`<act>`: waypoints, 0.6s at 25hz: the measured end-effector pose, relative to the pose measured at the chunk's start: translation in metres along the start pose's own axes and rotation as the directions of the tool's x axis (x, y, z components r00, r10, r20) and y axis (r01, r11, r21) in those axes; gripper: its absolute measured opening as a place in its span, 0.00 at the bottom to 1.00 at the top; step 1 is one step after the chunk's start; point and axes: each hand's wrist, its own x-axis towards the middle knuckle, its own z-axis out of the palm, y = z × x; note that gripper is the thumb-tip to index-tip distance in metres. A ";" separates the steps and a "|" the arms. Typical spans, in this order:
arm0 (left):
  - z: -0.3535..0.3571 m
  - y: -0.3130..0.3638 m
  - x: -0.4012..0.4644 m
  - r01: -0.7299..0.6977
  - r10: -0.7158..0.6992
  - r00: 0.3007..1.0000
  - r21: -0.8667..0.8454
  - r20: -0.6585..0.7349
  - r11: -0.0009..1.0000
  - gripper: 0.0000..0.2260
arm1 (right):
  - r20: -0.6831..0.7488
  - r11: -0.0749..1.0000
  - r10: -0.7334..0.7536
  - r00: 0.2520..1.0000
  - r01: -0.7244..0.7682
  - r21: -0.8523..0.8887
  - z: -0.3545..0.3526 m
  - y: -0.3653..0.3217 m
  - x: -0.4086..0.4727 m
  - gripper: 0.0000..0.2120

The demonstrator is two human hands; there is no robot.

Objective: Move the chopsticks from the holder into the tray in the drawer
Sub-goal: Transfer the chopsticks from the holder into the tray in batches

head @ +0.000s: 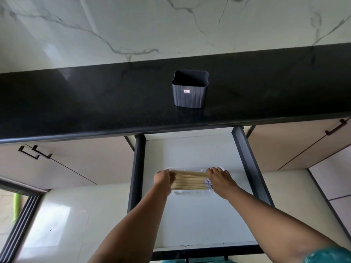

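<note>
At the far left, two dark bar handles [35, 151] sit on the beige cabinet doors [79, 158] below the black speckled stone table [95, 103]. A pale glossy tiled floor [57, 215] shows beneath them.

The open drawer [191, 215], white inside with dark metal side rails, extends toward the person from under the table edge. The clear shallow plastic tray [177, 192] lies crosswise on the drawer floor, in its rear half.

The left hand [163, 179] rests at the left end of the tray. Its fingers [171, 174] are curled together around the left ends of the pale wooden chopsticks [188, 182].

The chopsticks lie side by side in the tray, parallel to the drawer front, forming a flat row. One chopstick at the rear of the row sits slightly raised and angled between the two hands. The right ends carry a blue printed pattern.

The right hand [220, 180] covers the right end of the tray. Its fingers [211, 171] are bent downward and closed onto the right ends of the chopsticks. A green sleeve [330, 255] shows at the lower right corner.

The dark grey ribbed plastic holder [190, 92] stands upright on the table, above the drawer and well apart from both hands. No chopsticks are visible inside it. A small label is fixed to its front face.

Behind the table rises a white marble-veined wall [171, 25]. At the far right, another dark bar handle [336, 129] is mounted on a beige cabinet door.
</note>
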 end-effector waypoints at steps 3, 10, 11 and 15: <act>-0.026 -0.002 0.023 -0.110 0.159 0.971 0.253 -0.180 0.961 0.10 | 0.047 1.000 0.005 0.999 -0.004 -0.030 0.013 0.003 0.014 0.23; -0.042 -0.031 0.053 -0.181 0.212 0.977 0.624 0.024 0.760 0.12 | 0.214 0.998 -0.003 0.977 0.017 -0.061 0.032 -0.013 0.054 0.17; -0.040 -0.035 0.057 -0.196 0.208 0.976 0.663 0.062 0.723 0.13 | 0.213 0.998 -0.003 0.977 0.017 -0.061 0.034 -0.013 0.056 0.18; -0.034 -0.038 0.069 -0.217 0.216 0.972 0.716 0.094 0.663 0.09 | 0.115 0.996 -0.076 0.990 0.080 -0.029 0.034 -0.006 0.054 0.24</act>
